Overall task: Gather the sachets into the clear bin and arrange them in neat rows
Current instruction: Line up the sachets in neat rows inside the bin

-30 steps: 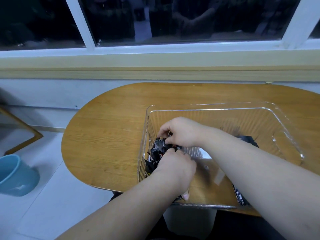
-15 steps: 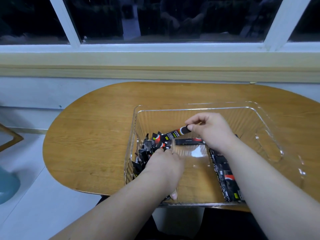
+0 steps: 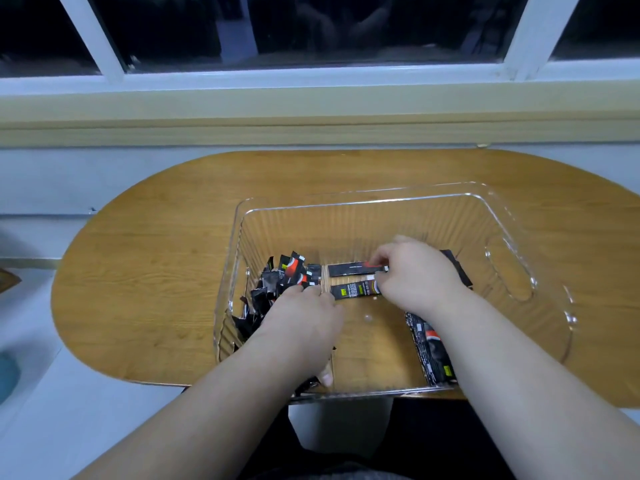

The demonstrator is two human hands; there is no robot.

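Here, from the head camera, the step in hand looks to be laying a pair of sachets point(image 3: 351, 279) flat on the bottom of the clear bin point(image 3: 363, 199), which stands on the wooden bench point(image 3: 156, 271). The right hand point(image 3: 419, 275) reaches in over the bin's near wall. Its grip is almost closed, with curled fingers and thumb pinching the pair's right ends. The two strips lie across the bin's middle, parallel with a thin gap between them. Their left ends meet what looks like a clear divider point(image 3: 325, 277) inside the bin. The left hand point(image 3: 304, 320) is in the bin's left part, back uppermost, fingers bent down at the edge of the loose heap of sachets point(image 3: 277, 282) piled against the bin's left wall. Its fingertips are hidden, so one cannot tell whether that grip holds anything. A laid row of sachets point(image 3: 433, 355) runs along the bin's bottom toward its right side, partly under the right forearm. To do the step well, the right grip would likely press the pair flat, slide one strip against the other until their edges touch, and square their ends on the divider. It should then let go slowly, since such light, slick packets probably skid. The left could hold the heap back from spilling over the divider.
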